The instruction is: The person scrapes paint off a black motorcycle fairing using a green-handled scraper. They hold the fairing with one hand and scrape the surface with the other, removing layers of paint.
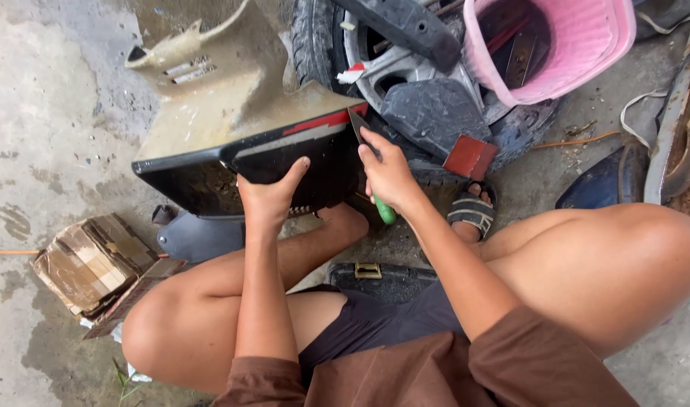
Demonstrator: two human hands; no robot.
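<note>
1. Nearest to me are the bare knees and brown shorts of someone squatting on wet concrete, with a sandalled foot (472, 211) at about 2 o'clock from the shorts.
2. The left hand (269, 197) is clamped on the lower edge of a muddy black fairing panel (232, 128), holding it propped up at 11 o'clock.
3. The right hand (386, 175) is closed round a green-handled blade tool (369, 162), tip against the panel's right edge by the red stripe.
4. Wheel (383, 68) and pink basket (564, 45) sit at 1 o'clock, soggy cardboard (88, 264) at 9.
5. Risk, I reckon: the panel's slick, so the blade could skid toward the gripping fingers or that bare leg.
</note>
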